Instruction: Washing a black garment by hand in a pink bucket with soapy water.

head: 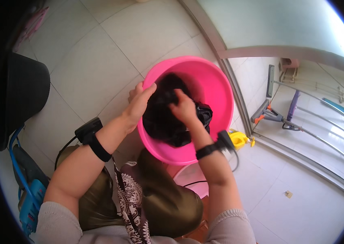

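A large pink plastic tub (220, 91) stands on the tiled floor before me, tilted in view, with dark clothing (165, 119) bunched on its left side. My left hand (141, 96) grips the tub's left rim, thumb on the inside edge and fingers outside. Inside the tub, my right hand (184, 106) is over the dark cloth with thumb and forefinger apart; whether any cloth is pinched in it cannot be told. Both forearms wear black straps with small devices.
A black tub (28, 91) is at the left, above a blue plastic item (31, 210). A yellow plastic bottle (238, 139) stands right of the pink tub. A paler pink basin (193, 175) lies below it. Mops and a squeegee (270, 80) are beyond the sliding-door track (239, 100).
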Demonstrator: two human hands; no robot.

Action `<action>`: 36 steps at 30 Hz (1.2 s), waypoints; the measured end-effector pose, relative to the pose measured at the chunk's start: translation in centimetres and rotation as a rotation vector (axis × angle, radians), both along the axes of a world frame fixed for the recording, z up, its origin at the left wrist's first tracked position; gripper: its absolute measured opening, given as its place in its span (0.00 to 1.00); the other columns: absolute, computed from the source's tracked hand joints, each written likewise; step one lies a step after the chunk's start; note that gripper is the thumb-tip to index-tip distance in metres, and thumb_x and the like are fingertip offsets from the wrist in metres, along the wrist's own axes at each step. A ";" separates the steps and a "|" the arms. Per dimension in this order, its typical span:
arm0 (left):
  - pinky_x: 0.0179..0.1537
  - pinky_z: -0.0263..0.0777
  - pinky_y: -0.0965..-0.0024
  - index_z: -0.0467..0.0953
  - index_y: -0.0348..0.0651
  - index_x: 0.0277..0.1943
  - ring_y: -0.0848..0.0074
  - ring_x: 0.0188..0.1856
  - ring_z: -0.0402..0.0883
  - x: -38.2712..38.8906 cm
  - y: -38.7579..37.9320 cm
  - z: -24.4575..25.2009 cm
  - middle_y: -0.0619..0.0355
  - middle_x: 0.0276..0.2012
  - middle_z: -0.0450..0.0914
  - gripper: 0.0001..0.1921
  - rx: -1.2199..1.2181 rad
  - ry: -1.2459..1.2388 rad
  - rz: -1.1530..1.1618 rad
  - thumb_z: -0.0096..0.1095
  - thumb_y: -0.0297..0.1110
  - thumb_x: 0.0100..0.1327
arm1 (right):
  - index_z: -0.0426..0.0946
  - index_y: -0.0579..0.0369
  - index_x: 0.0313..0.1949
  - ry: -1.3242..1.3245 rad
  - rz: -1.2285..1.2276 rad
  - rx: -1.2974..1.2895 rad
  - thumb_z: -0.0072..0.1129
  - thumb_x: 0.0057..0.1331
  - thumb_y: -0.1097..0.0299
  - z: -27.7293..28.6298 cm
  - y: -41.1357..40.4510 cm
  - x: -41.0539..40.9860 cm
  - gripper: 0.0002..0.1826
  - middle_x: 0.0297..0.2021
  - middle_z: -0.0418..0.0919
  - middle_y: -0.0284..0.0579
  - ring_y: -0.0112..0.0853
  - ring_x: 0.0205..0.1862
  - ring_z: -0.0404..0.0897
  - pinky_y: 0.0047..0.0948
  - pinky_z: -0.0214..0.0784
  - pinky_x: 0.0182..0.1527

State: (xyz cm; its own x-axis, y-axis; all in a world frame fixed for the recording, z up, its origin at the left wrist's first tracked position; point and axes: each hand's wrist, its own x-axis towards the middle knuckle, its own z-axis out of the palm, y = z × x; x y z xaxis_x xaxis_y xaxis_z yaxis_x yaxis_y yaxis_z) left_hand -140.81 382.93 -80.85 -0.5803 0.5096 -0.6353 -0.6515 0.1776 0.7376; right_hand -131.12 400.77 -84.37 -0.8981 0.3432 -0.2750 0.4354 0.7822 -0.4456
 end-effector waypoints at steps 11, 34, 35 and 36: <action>0.66 0.39 0.64 0.52 0.42 0.65 0.65 0.66 0.45 -0.6 -0.2 1.0 0.48 0.60 0.51 0.32 -0.075 -0.062 -0.084 0.43 0.54 0.65 | 0.67 0.58 0.54 0.446 -0.666 -0.723 0.52 0.60 0.77 11.2 4.1 3.9 0.20 0.45 0.74 0.37 0.23 0.46 0.72 0.21 0.63 0.49; 0.66 0.37 0.60 0.48 0.43 0.66 0.64 0.67 0.40 -0.5 0.1 1.0 0.46 0.62 0.48 0.37 -0.061 -0.080 -0.078 0.43 0.59 0.63 | 0.71 0.61 0.45 0.808 -0.676 -0.279 0.43 0.70 0.66 20.6 4.3 3.7 0.12 0.42 0.76 0.43 0.26 0.43 0.76 0.26 0.66 0.49; 0.66 0.37 0.60 0.48 0.43 0.66 0.64 0.67 0.40 -0.5 0.1 0.9 0.46 0.62 0.48 0.37 -0.059 -0.081 -0.078 0.43 0.59 0.63 | 0.70 0.60 0.47 0.889 -0.713 -0.272 0.44 0.70 0.66 21.7 4.2 3.8 0.13 0.43 0.76 0.44 0.27 0.45 0.75 0.26 0.66 0.49; 0.66 0.37 0.60 0.49 0.44 0.66 0.63 0.67 0.40 -0.6 0.1 0.8 0.47 0.62 0.48 0.37 -0.045 -0.075 -0.073 0.42 0.59 0.63 | 0.70 0.62 0.50 0.839 -0.717 -0.045 0.40 0.71 0.64 23.1 4.0 4.2 0.16 0.49 0.73 0.44 0.31 0.52 0.72 0.28 0.65 0.53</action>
State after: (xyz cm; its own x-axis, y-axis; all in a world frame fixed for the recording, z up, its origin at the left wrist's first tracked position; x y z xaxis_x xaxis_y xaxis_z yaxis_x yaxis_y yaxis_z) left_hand -141.39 383.06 -80.03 -0.4923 0.5190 -0.6988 -0.6890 0.2583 0.6772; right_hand -126.95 404.80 -61.27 -0.4025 0.8638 0.3031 0.3276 0.4451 -0.8334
